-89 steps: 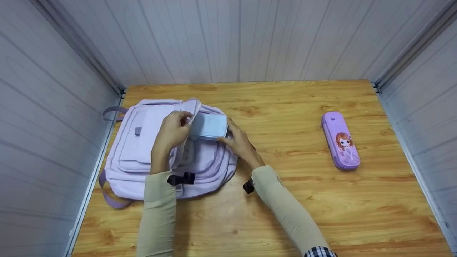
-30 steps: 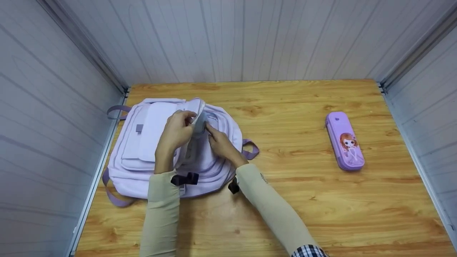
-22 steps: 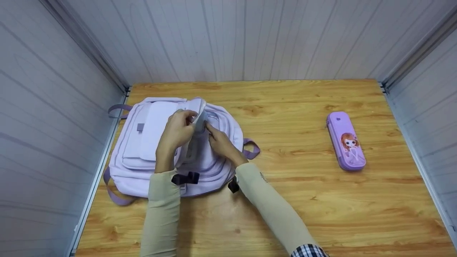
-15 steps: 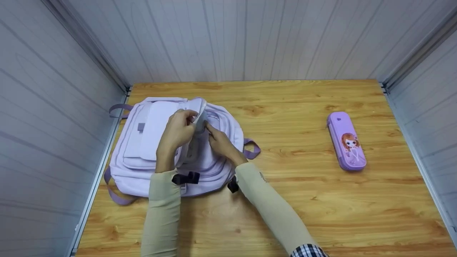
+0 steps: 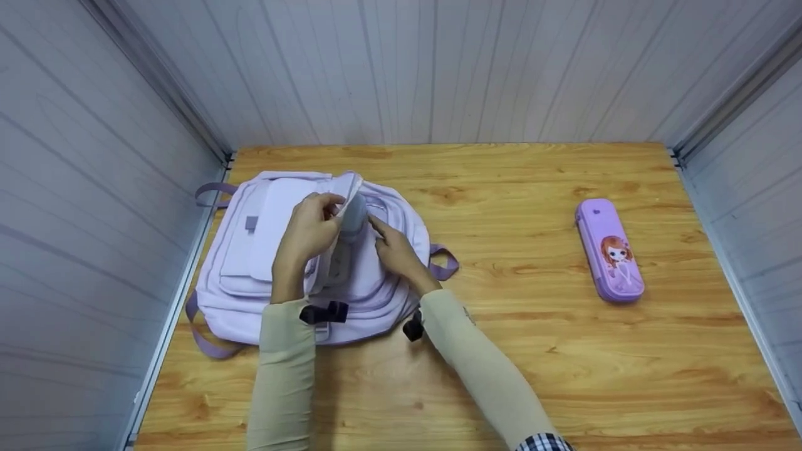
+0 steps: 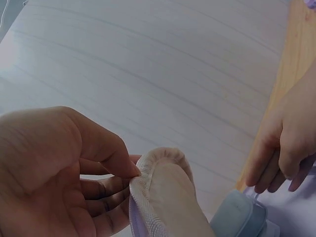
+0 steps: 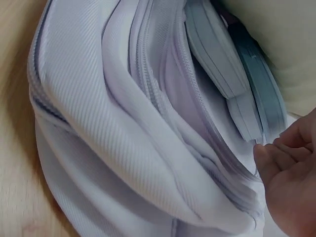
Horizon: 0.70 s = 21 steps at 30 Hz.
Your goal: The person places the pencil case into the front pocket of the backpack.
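A pale lilac backpack lies on its back with its main compartment unzipped. My left hand pinches the zippered edge of the front panel between thumb and fingers and holds it lifted. Inside, the end of a light-blue case shows under that panel. My right hand is just to the right of the case, fingertips right at its end and loosely extended. In the right wrist view, a teal case stands beside a grey-blue case in the compartment; their far ends are hidden.
A purple pencil case with a doll picture lies on the right of the wooden table. Pale panel walls close in the back and sides. A purple strap loop sticks out past the bag's right end.
The light-blue case, earlier held by my right hand at the opening, has gone deeper into the backpack. Just now my right hand has drawn back slightly rightward. My left hand keeps holding the panel edge.
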Each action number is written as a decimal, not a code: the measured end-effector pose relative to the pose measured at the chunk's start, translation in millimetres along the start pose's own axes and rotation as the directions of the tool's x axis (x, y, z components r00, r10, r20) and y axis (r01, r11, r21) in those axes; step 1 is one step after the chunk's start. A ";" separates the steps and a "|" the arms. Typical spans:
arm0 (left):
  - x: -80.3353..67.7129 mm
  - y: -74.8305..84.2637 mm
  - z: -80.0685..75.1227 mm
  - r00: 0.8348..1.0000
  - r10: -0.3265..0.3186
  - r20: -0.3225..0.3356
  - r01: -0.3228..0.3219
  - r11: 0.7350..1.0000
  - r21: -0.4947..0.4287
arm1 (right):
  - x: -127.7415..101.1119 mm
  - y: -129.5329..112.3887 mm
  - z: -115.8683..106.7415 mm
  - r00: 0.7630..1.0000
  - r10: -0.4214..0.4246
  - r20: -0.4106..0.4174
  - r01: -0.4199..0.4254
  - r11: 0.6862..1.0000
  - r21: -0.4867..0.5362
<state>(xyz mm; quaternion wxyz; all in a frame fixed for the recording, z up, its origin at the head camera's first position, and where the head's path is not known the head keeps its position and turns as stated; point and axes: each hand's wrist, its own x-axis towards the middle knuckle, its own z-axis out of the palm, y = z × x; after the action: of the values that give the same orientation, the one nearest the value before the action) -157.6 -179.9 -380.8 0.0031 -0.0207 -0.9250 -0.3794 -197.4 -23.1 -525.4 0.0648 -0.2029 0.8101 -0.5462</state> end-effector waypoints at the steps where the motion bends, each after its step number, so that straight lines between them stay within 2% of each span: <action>1: 0.1 -0.4 0.3 1.000 -0.004 0.004 0.004 1.000 -0.003 | -1.6 1.2 -1.9 1.000 0.008 -0.009 -0.007 1.000 0.016; 7: -1.2 -2.7 -0.1 1.000 -0.024 0.020 0.025 0.999 -0.020 | -11.7 6.3 -18.1 0.993 0.017 -0.114 -0.003 0.993 0.121; 11: -1.2 -3.4 -0.4 0.999 -0.020 0.025 0.020 0.999 -0.025 | -19.4 8.3 -34.1 0.972 0.008 -0.235 0.036 0.983 0.182; 16: -1.2 -3.8 0.1 0.999 -0.020 0.025 0.021 1.000 -0.021 | -31.9 10.5 -56.6 0.932 -0.010 -0.361 0.077 0.982 0.172; 21: -0.1 -2.3 0.7 1.000 -0.011 0.018 0.011 1.000 -0.019 | -54.5 -1.8 -83.9 0.908 -0.037 -0.417 0.093 0.989 0.115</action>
<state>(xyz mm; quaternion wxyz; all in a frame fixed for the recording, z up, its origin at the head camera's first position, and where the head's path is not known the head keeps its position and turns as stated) -157.6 -181.0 -382.9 -0.0075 -0.0191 -0.9213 -0.3882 -174.8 70.0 -497.0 -0.1133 -0.1050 0.7603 -0.6310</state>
